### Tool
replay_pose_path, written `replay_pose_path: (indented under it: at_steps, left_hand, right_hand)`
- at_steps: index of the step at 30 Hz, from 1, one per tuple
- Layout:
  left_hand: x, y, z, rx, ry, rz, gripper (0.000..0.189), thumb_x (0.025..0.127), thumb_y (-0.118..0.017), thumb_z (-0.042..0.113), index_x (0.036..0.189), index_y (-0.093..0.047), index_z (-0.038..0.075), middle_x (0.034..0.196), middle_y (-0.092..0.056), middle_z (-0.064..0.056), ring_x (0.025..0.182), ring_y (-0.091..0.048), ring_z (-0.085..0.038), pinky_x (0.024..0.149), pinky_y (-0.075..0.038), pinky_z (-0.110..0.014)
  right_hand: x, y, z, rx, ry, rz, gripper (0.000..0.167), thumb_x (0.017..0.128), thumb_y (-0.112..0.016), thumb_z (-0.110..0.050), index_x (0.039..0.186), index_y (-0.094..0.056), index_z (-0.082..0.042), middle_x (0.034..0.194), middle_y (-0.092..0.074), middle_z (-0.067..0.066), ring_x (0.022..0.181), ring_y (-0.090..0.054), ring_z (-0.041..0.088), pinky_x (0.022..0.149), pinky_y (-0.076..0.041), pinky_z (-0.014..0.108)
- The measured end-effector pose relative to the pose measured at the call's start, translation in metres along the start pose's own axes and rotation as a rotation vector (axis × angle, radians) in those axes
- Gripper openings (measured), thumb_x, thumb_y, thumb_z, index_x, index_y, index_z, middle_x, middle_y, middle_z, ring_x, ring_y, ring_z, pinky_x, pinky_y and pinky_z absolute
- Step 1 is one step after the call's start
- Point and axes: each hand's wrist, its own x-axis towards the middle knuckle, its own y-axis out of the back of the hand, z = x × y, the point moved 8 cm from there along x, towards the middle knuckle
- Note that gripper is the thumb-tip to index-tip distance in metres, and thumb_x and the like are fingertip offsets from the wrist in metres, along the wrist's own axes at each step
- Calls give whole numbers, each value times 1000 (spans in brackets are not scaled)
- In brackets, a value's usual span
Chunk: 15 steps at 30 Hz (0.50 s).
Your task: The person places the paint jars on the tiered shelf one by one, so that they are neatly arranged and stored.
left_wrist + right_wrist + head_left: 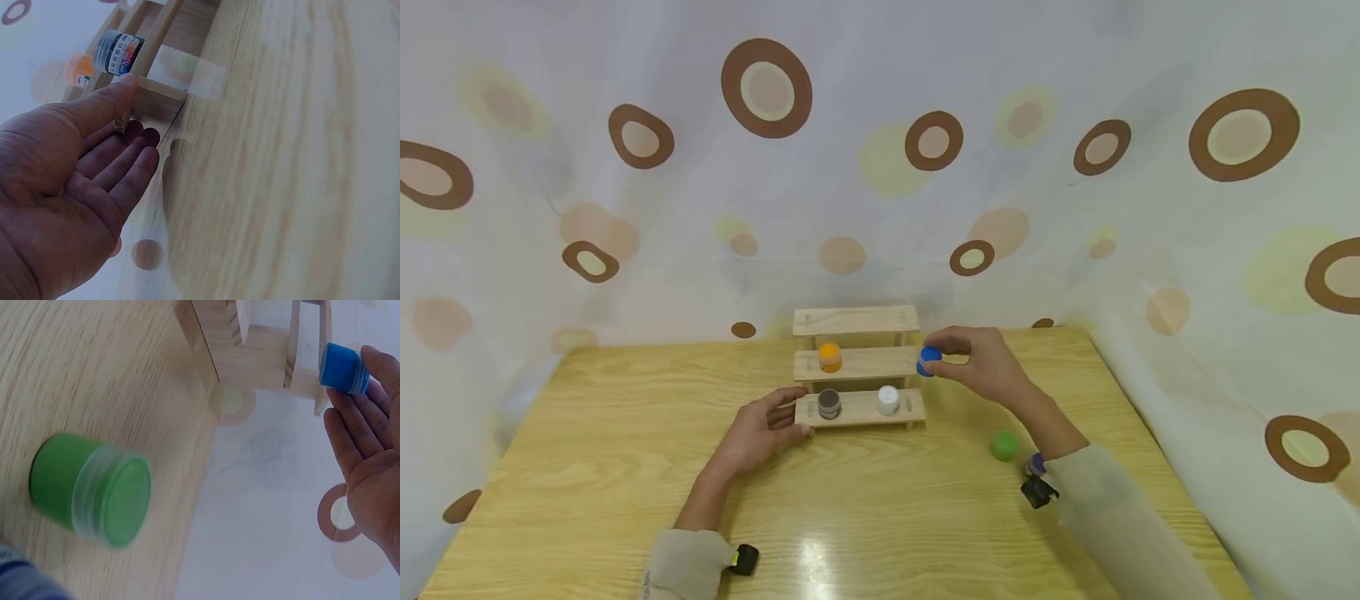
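Blue jar (pixel 929 361), head view: seemed best kept upright, moved slowly; R hand (pixel 988 367) pinched it, thumb + fingertips, just beside wooden rack (pixel 857 321), R end.
Rack end (pixel 159 90), L wrist view: light, steady hold prob. wise; L hand (pixel 56 156) half-curled, thumb + fingers round it.
Green jar (pixel 90 490), R wrist view: stood on bench (pixel 125 369), apart from R hand; blue jar sat at fingertips, off palm.

Blue jar (pixel 929 361) pinched in right hand (pixel 983 364), just beside three-tier wooden rack (pixel 876 362).
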Motion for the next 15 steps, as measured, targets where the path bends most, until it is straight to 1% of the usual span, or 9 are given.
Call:
replay_pose_path:
  at_steps: [4,11,15]
  left_hand:
    - [-1,-3,-3,-3,10,1,63,96,-81,14,154,-55,10,155,-53,-24,137,-58,-41,110,-55,-45]
    - [-1,0,1,3,-15,0,63,96,-81,14,154,-55,9,155,-53,-23,137,-58,-42,110,-54,-45]
    - [-1,0,1,9,-17,6,62,96,-80,14,153,-55,10,155,-53,-23,136,-58,-42,111,-54,-45]
  right_hand:
    - [4,-14,1,-8,5,-23,40,94,-84,-29,129,-76,-10,122,-77,1,114,-74,25,93,-64,48]
    - [17,-23,-7,-5,46,-1,33,94,-84,-22,125,-77,-14,115,-79,0,112,-75,24,97,-63,49]
    - [26,-30,-15,11,70,-5,31,95,-83,-18,123,-77,-11,113,-79,3,110,-76,25,97,-64,47]
